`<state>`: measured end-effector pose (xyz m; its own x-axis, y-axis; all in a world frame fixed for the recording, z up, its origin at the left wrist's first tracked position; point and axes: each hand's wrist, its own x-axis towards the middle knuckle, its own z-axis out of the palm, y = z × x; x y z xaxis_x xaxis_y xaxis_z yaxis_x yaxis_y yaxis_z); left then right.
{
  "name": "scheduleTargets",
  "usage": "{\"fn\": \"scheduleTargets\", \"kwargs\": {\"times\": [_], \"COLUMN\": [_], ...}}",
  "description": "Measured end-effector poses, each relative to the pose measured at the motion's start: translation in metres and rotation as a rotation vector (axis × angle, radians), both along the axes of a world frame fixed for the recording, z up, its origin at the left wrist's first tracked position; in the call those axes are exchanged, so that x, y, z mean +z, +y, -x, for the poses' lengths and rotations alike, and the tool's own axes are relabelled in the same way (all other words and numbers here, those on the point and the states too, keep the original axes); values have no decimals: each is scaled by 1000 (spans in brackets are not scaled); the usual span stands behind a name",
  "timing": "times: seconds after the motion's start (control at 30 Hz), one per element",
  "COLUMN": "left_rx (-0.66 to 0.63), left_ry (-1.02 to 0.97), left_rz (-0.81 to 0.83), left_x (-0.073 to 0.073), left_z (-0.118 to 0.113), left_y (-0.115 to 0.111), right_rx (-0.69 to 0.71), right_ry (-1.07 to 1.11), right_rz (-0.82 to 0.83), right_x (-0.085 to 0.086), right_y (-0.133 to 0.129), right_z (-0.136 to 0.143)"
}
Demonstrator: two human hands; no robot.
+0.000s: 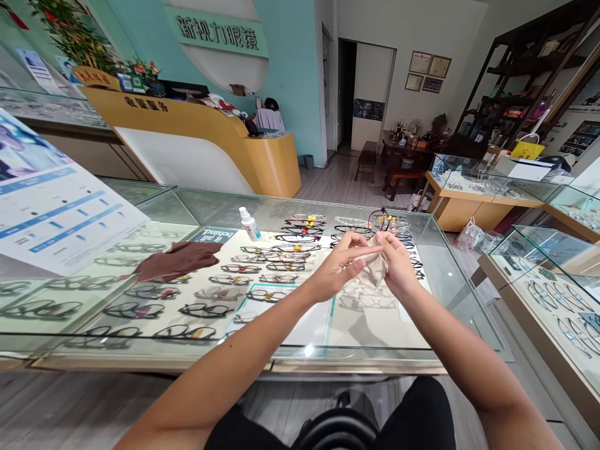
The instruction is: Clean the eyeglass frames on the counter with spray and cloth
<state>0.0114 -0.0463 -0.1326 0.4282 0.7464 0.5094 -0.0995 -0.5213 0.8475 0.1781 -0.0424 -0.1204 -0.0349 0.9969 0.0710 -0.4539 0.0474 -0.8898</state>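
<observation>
Above the glass counter, my left hand (341, 265) and my right hand (397, 261) meet with their fingers closed. A pair of dark red eyeglasses (377, 219) sticks up beyond the fingertips. Between the hands hangs a beige cleaning cloth (374, 272), bunched against the frame. My right fingers pinch the cloth by the glasses; my left fingers close on the eyeglasses from the other side. Fingers and cloth hide part of the frame. To the left, a white spray bottle (250, 225) stands upright on the glass, and a brown cloth (178, 260) lies crumpled.
The glass display counter (281, 351) holds rows of eyeglasses (206, 310) under its top. A large printed card (60, 212) stands at the left. More display cases (510, 250) are on the right. A wooden reception desk (276, 162) is behind.
</observation>
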Motion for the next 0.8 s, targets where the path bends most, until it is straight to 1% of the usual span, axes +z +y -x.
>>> {"fn": "scheduleTargets", "kwargs": {"times": [0.07,0.13,0.2,0.27,0.37,0.5,0.6,0.7,0.8], "left_rx": [84,167,190,130,-4,-92,-105,-41,93], "left_ry": [-55,-159,-216,-165,-55,-84,-130,-142,-172], "left_rz": [9,112,241,353,443,470,477,472,423], "left_x": [-1,-5,-7,-8,-4,1,0,-4,-7], "left_z": [-4,-8,-11,-12,-11,-11,-12,-16,-19], "left_y": [-3,-3,-1,1,1,-2,-3,-6,-8], "right_rx": [7,20,35,48,60,59,83,118,134], "right_ry": [2,-2,-11,-21,-20,0,26,49,38], "right_rz": [6,0,-11,-23,-36,-59,-29,-13,-13], "right_x": [1,1,2,2,3,3,0,-2,-4], "right_y": [-2,-4,-7,-9,-12,-12,-11,-10,-11], "right_z": [1,2,3,4,5,6,8,10,12]}}
